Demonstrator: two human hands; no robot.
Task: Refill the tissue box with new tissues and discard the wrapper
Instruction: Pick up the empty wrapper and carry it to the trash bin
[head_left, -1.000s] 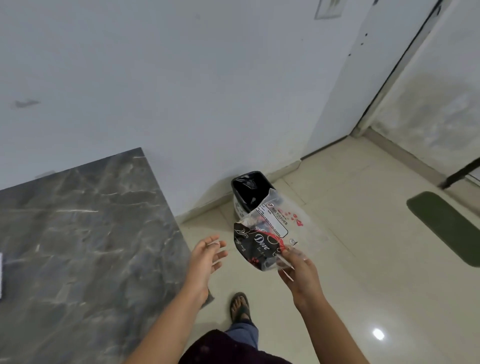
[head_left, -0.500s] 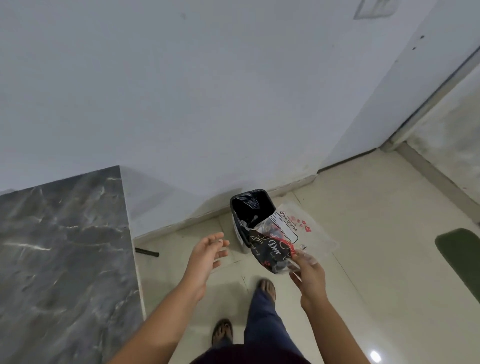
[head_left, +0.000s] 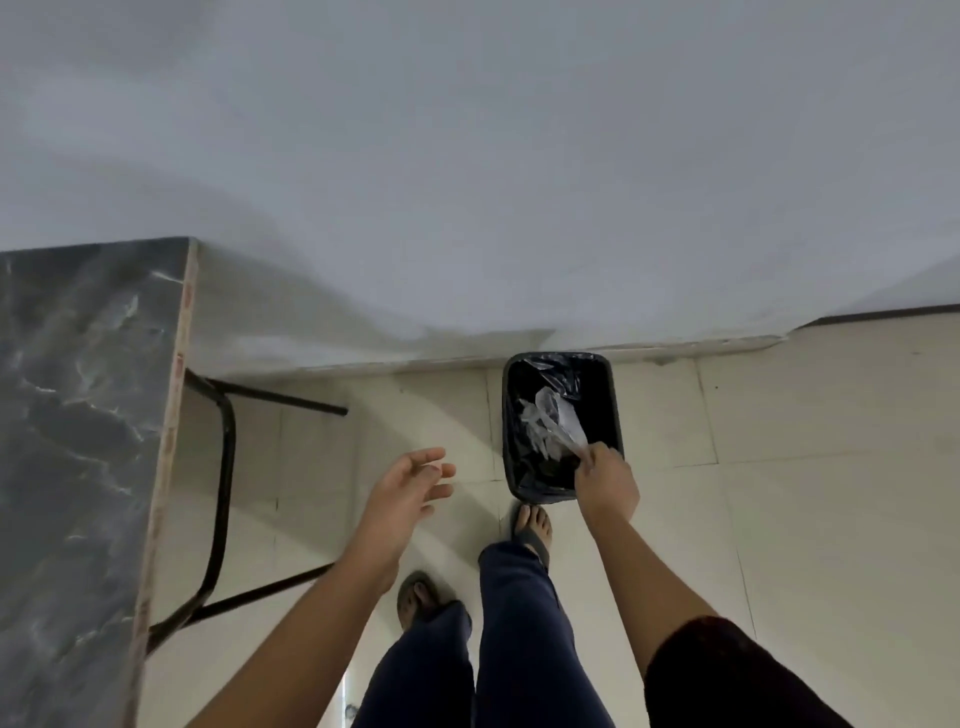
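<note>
Head view looks straight down at a black-lined bin (head_left: 613, 395) standing on the pale tiled floor (head_left: 810, 467) against the wall (head_left: 467, 156); the right hand (head_left: 605, 480) reaches over the bin's near rim, fingers pinched on the clear wrapper (head_left: 553, 423), most of which already hangs inside the liner; the left hand (head_left: 402, 491) floats beside it, spread wide and holding nothing; a dark marble table (head_left: 78, 415) fills the left edge; no tissue box shows, so whether the refill is done cannot be told; judging by the empty wrapper, it likely is; only 1 step seems left: letting go so the wrapper drops in.
</note>
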